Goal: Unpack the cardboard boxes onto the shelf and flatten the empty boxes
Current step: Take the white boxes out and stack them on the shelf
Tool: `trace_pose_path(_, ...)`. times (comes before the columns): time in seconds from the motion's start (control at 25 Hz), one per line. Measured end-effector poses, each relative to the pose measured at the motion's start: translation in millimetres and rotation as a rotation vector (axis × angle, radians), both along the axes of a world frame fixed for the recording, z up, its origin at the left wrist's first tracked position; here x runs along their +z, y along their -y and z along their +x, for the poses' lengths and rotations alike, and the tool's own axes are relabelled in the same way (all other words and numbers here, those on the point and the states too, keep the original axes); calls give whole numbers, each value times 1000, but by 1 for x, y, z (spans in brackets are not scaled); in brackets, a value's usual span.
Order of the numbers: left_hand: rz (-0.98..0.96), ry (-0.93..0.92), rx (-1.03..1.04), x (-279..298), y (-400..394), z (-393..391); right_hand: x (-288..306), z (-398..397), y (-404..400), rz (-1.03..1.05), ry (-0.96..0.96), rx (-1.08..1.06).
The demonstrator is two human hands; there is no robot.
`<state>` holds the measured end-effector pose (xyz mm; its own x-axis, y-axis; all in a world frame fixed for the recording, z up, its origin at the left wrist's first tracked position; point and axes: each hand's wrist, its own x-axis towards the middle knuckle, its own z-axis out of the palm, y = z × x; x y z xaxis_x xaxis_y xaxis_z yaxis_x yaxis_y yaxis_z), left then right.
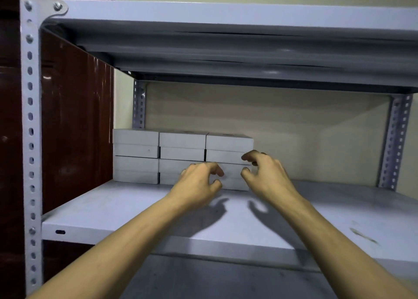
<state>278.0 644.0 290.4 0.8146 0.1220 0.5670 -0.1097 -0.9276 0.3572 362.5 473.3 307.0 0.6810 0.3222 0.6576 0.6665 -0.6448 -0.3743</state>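
Several small white boxes (182, 147) stand stacked two high in three columns at the back left of a grey metal shelf (108, 212). My left hand (196, 183) hovers in front of the middle and right columns, fingers loosely curled, holding nothing. My right hand (264, 174) hovers by the right column's front corner, fingers also loosely curled and empty. Both hands hide part of the lower right box (233, 178). No cardboard carton is in view.
An upper shelf board (226, 13) hangs low overhead. Perforated grey uprights (30, 140) frame the bay, with a dark red wooden panel (74, 129) at the left. The shelf's right half (339, 208) holds no boxes. A lower shelf (226, 278) shows beneath.
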Motion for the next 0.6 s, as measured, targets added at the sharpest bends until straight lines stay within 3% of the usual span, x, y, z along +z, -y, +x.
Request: trace_pose_path(0.6,-83,126,-109,-45,17,-116,-53,-123,28,133,-9,38)
